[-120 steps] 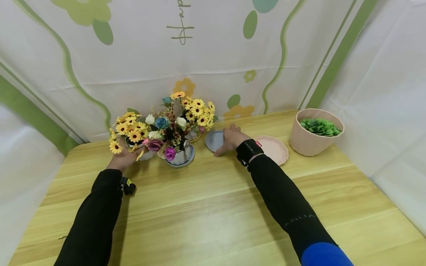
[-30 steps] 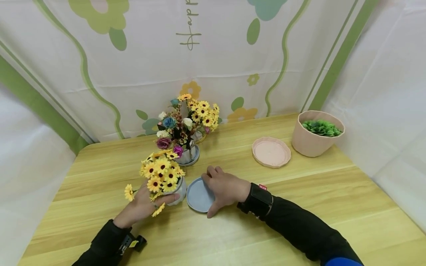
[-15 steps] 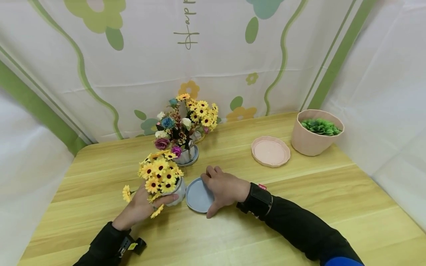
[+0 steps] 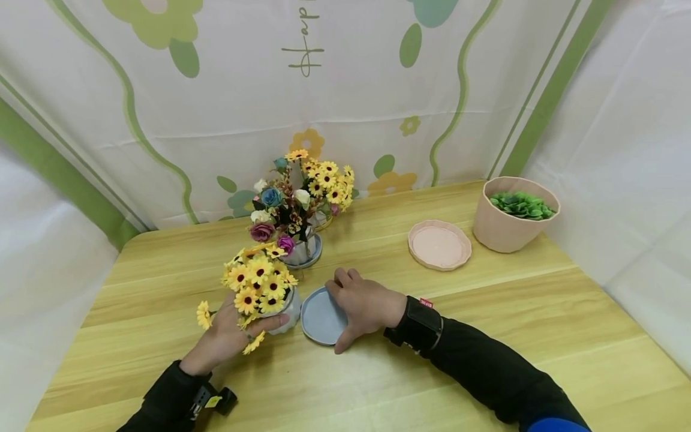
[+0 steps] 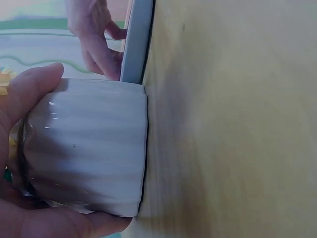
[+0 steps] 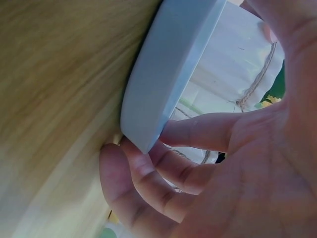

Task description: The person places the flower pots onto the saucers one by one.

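Note:
My left hand [image 4: 224, 333] grips a white ribbed flowerpot [image 4: 291, 313] from its left side. Yellow daisies [image 4: 259, 279] fill it and spill over the hand. In the left wrist view, thumb and fingers span the glossy pot [image 5: 94, 144], its base down at the table. A blue-grey saucer [image 4: 323, 318] lies flat just right of the pot, its edge right at the pot's side. My right hand [image 4: 367, 305] holds this saucer by its right part, thumb at the near edge. The right wrist view shows fingertips [image 6: 141, 161] at the saucer's rim [image 6: 161, 74].
Behind the daisies stands a pot of mixed roses [image 4: 278, 216] on a blue saucer [image 4: 313, 259], with another yellow-flowered pot [image 4: 326, 186] beyond it. A pink saucer [image 4: 439, 245] and a pink pot [image 4: 504, 225] with green leaves are at the back right of the wooden table [image 4: 540, 324].
Since four seconds ago, both hands have brought the daisy pot and blue-grey saucer forward from the back, side by side. Over the last second they have hardly moved.

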Demonstrator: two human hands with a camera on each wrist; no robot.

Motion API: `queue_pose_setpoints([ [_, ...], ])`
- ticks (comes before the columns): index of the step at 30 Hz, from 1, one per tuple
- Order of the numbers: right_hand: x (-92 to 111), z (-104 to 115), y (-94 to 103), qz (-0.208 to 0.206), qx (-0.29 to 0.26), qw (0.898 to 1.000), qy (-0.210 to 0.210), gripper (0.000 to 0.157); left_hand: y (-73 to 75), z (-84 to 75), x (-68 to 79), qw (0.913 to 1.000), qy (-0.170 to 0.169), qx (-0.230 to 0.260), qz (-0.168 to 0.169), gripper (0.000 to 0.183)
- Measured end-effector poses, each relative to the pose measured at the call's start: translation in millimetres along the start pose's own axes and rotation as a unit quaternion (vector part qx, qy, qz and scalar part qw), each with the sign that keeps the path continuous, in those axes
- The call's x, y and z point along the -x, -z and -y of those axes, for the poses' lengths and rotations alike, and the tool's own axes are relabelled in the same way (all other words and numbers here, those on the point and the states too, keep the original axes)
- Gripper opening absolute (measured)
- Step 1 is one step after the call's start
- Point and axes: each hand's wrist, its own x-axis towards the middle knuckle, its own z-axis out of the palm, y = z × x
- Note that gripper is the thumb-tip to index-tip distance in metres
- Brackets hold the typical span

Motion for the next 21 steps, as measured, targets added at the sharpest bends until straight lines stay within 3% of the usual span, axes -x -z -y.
queue_pose_setpoints([
  [10, 2, -1, 1.9, -0.002, -0.005, 1.0, -0.006, 0.115, 4.8, -11.6, -1.6, 0.9986, -0.052, 0.004, -0.001, 0.058],
  [14, 3, -1, 2.1, 0.0, -0.003, 1.0, -0.009, 0.115, 2.5, -19.1, -2.2, 0.9994, -0.036, -0.001, 0.001, 0.057],
  [21, 1, 1, 0.9, 0.0, -0.002, 1.0, -0.01, 0.117, -11.5, -31.0, -6.1, 0.9982, -0.011, 0.056, 0.02, 0.072],
])
